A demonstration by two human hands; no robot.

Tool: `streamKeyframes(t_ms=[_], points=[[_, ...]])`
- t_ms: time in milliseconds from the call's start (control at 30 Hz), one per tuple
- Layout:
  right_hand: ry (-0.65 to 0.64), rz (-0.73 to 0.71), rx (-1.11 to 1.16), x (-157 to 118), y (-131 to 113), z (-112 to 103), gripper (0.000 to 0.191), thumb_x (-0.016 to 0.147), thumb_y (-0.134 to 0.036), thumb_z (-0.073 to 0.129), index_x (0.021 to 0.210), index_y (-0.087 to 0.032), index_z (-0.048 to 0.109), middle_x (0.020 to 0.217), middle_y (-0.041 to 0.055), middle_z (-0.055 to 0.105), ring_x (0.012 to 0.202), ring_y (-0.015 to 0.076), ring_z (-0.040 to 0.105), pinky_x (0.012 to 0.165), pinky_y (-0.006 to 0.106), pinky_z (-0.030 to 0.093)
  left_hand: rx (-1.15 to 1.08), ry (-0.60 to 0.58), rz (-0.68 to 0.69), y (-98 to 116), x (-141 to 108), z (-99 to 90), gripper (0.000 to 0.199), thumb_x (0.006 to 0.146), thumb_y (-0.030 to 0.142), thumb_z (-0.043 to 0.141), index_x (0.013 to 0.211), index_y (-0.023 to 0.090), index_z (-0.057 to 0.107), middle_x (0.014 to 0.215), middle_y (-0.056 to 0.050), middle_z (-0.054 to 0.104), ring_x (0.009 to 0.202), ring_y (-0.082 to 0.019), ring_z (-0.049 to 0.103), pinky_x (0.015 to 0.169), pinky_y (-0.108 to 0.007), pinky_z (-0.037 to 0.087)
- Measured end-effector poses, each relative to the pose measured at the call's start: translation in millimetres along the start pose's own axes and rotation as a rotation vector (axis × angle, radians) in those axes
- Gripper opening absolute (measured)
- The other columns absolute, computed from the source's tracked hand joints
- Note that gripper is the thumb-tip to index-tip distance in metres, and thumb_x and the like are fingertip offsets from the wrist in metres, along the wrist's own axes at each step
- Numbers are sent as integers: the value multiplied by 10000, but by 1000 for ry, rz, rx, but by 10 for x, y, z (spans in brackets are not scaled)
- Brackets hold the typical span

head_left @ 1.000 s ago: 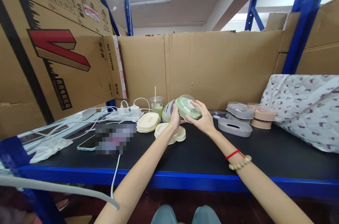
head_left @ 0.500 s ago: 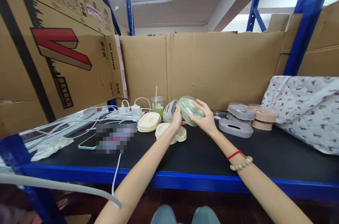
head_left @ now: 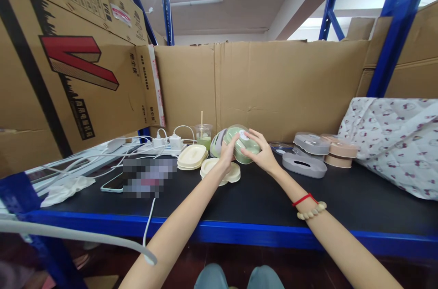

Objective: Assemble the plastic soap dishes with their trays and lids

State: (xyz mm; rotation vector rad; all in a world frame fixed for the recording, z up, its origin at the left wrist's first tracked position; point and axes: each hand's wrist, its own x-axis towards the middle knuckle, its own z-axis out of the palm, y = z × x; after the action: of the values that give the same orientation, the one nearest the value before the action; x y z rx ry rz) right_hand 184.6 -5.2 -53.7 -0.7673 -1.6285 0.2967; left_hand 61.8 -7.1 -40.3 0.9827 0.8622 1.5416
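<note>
A green case with a clear domed lid and a round white label [head_left: 251, 147] is held above the black tabletop between both hands. My left hand [head_left: 226, 154] grips its left side, and my right hand [head_left: 262, 150] holds its right side with the fingertips on the lid. Just left of it, partly behind my left hand, stand grey and green pieces [head_left: 217, 142]. Cream oval pieces [head_left: 234, 173] lie below my hands, and a stack of cream pieces [head_left: 192, 157] lies further left.
Grey cases [head_left: 304, 164] and peach cases [head_left: 338, 151] sit at right beside a patterned cloth [head_left: 393, 143]. A cup with a straw [head_left: 204, 138], white chargers [head_left: 175, 143] and a phone [head_left: 112, 183] are at left. A cable crosses the blue front edge [head_left: 260, 234].
The green case has turned slightly in my hands, and my left hand's fingers have moved onto its lid. My right hand has shifted a little left.
</note>
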Motion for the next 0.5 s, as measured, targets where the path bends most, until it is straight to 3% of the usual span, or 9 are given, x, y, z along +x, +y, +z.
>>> streamKeyframes(t_ms=[133, 300, 500], points=[[82, 236, 174, 16, -88, 28, 749, 568, -514, 720, 1226, -202, 546, 1273, 110, 542, 1185, 250, 501, 991, 392, 421, 19, 21, -8, 53, -8, 8, 363, 733, 384, 626, 1059, 228, 594, 1060, -49, 669, 955, -212, 626, 716, -306, 507], [-59, 598, 319, 14, -280, -3, 650, 599, -530, 696, 1145, -194, 589, 1113, 83, 646, 911, 235, 636, 641, 333, 570, -35, 39, -1, 76, -18, 20, 347, 717, 355, 648, 1032, 222, 596, 1023, -44, 689, 933, -206, 640, 734, -298, 513], [-49, 691, 336, 27, -362, -45, 459, 631, -445, 721, 1001, -182, 648, 904, 43, 689, 658, 149, 623, 462, 231, 517, -74, -43, -73, 101, -41, 19, 222, 730, 356, 640, 907, 221, 626, 909, -52, 709, 889, -220, 659, 746, -325, 520]])
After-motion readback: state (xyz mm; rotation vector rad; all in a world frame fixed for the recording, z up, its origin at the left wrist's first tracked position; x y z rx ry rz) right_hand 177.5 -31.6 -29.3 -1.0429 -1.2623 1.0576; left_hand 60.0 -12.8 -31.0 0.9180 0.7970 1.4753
